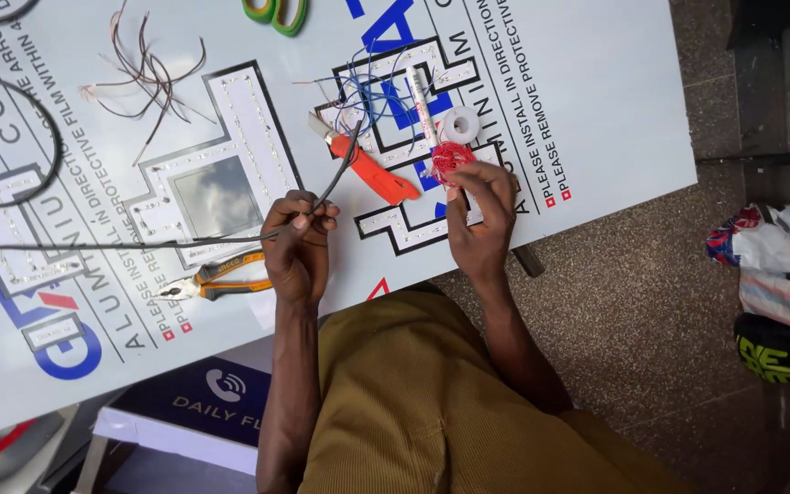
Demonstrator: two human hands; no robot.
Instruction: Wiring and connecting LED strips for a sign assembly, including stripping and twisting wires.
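The left hand (296, 240) pinches a thin dark cable (93, 245), the right hand (479, 212) grips a red wire bundle (451, 159), beside an orange cutter (369, 170).

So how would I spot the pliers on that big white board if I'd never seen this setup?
Start at the large white printed panel that covers the work surface, then find the person's left hand, which pinches a thin dark cable. The pliers lie flat just left of that hand, near the panel's near edge. Their orange-and-black handles and bare metal nose set them apart from the plain orange utility knife farther up.
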